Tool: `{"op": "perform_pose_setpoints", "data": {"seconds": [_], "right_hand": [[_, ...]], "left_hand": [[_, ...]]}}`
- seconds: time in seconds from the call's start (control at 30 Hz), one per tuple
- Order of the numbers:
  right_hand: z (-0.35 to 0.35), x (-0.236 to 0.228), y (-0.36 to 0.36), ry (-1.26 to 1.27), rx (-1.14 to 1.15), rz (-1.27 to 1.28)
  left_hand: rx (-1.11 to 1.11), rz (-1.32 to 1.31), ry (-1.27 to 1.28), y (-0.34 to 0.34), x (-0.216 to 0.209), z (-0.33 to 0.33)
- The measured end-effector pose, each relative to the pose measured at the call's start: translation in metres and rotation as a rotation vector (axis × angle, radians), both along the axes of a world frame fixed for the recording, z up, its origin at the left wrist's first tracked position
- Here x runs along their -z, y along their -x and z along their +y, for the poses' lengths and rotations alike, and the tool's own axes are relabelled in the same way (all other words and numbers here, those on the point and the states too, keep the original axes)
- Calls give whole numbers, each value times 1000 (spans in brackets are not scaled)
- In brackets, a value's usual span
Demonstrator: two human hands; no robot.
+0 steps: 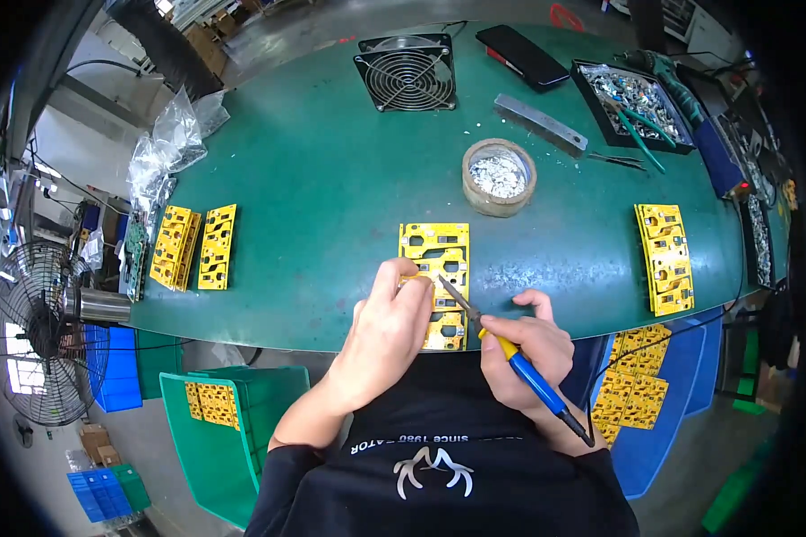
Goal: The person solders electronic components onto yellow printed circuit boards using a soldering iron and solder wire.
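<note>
A yellow circuit board panel (434, 242) with cut-outs lies on the green table in front of me, near its front edge. Over the panel's left side rests my left hand (390, 313), its fingers bent together; whatever they pinch is hidden. My right hand (533, 353) grips a soldering iron (533, 383) with a blue and yellow handle. The iron's tip points up and left, onto the middle of the panel, close to the left fingertips. Beyond the panel stands a round tub (499, 179) holding silvery bits.
More yellow panels stand at the left (217, 248) and right (664, 259). A small fan (409, 76), a phone-like black slab (521, 56), a metal bar (541, 125), tweezers (616, 161) and a parts tray (631, 103) with green-handled pliers lie farther back. Bins (197, 447) flank me below.
</note>
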State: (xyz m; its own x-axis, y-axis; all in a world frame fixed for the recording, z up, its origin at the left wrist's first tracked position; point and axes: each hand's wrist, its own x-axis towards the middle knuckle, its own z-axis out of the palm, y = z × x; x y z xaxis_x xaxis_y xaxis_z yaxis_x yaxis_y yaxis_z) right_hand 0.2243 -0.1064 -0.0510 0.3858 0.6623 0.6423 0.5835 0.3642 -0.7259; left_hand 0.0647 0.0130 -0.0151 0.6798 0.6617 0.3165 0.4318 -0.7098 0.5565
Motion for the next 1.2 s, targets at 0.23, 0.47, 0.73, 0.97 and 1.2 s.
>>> {"op": "perform_pose_setpoints", "data": {"seconds": [0.23, 0.47, 0.73, 0.97, 1.2], "right_hand": [[1, 0, 1, -18, -6, -28], [-7, -3, -5, -29, -1, 14], [-7, 0, -6, -42, 19, 0], [-7, -2, -3, -36, 6, 17], [-7, 0, -2, -9, -9, 10]], "left_hand": [[9, -12, -21, 0, 1, 0], [43, -51, -110, 11, 4, 2], [66, -20, -16, 40, -4, -18], [50, 47, -81, 34, 9, -15], [-79, 3, -187, 21, 15, -2]]}}
